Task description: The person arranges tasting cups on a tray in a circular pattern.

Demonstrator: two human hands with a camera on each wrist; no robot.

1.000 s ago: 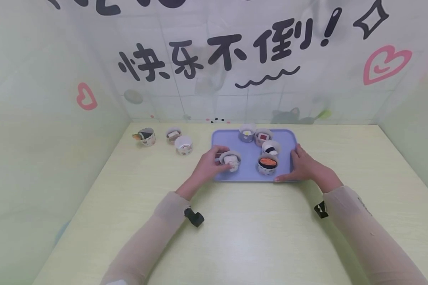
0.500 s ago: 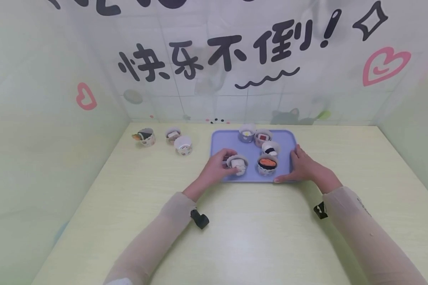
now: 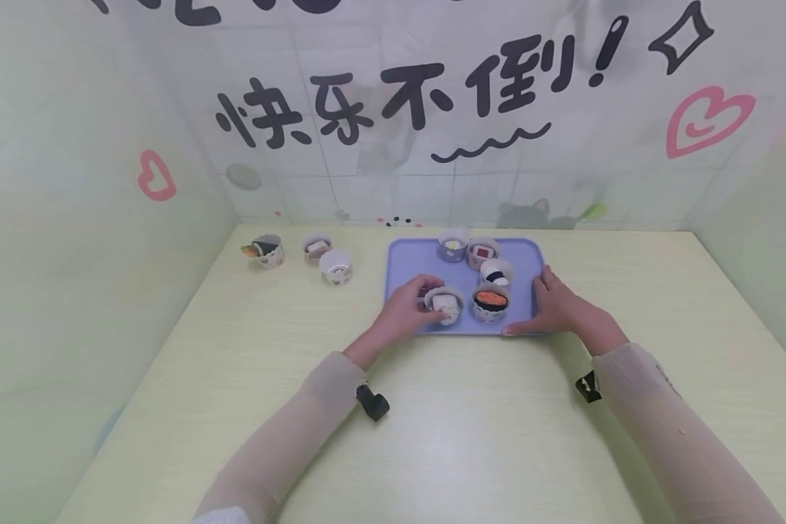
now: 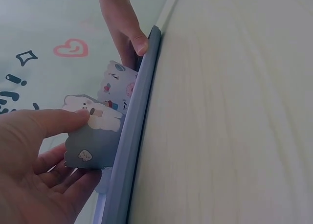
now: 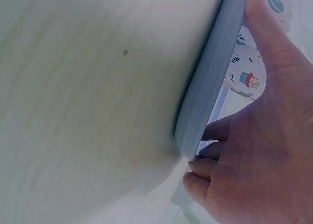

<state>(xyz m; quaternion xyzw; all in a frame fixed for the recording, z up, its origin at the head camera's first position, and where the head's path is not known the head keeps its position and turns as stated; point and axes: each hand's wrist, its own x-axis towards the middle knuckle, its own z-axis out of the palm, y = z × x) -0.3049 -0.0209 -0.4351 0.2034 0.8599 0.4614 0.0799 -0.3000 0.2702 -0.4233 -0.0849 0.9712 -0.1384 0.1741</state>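
My left hand [image 3: 402, 311] holds a paper baking cup [image 3: 449, 317] with a white sushi-like piece in it, at the front of the blue tray [image 3: 426, 255]. In the left wrist view, the thumb presses on the bear print of this cup [image 4: 95, 148], with fingers around its other side. My right hand [image 3: 560, 306] grips the tray's front right corner, its thumb along the front rim and its fingers at the right side. Just right of the held cup stands a cup [image 3: 490, 315] with an orange-topped sushi piece.
Farther back on the tray are cups with a black-banded piece [image 3: 498, 276], a red-centred piece [image 3: 482, 255] and a white-and-yellow piece [image 3: 454, 251]. Left on the table stand a cup with a dark roll [image 3: 270, 252], a cup with a pale piece [image 3: 316, 249] and a white cup [image 3: 337, 269].
My left hand has moved the held cup to the right and slightly toward me, closer to the orange-topped sushi. The right hand and the tray have stayed in place.
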